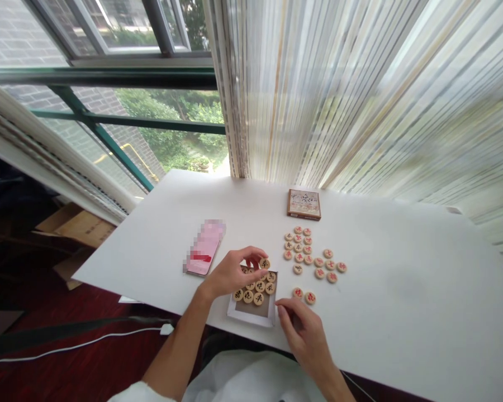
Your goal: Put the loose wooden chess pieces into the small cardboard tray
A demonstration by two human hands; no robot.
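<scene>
My left hand (233,273) reaches over a shallow white box (251,317) near the table's front edge and pinches a round wooden chess piece (264,263) at the box's far corner. Several more discs (254,292) lie inside the box. My right hand (304,328) rests at the box's right side with its fingers curled against the wall; whether it holds anything is hidden. Two loose red-marked pieces (304,295) lie just beyond that hand. A larger scatter of loose pieces (307,251) is spread farther back on the white table (402,290).
A square printed box lid (304,204) lies at the back of the table. A pink phone (204,248) lies left of the box. Striped curtains (360,95) hang behind, a window (151,123) at left. Cardboard boxes (73,226) and a white cable (75,346) are on the floor.
</scene>
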